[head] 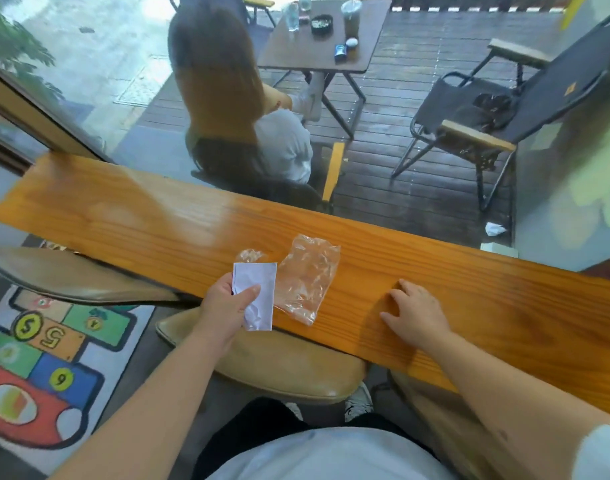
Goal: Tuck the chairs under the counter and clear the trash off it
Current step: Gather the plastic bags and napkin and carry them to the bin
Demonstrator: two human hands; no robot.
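While left hand [227, 304] pinches the white paper [256, 296] at the counter [469, 292] near edge | plastic bag [305, 280] flat on counter beside paper | right hand [416, 311] open, empty, palm on counter | chair [279, 368] partly under counter

Bright daylight comes in through the window [383, 109] and makes pale shiny patches on the wooden counter [151, 216], beyond the fingers. Straight lines bend near the edges. The whole picture looks a little soft.

orange counter [435, 258], white paper [258, 289], clear bag [307, 278]
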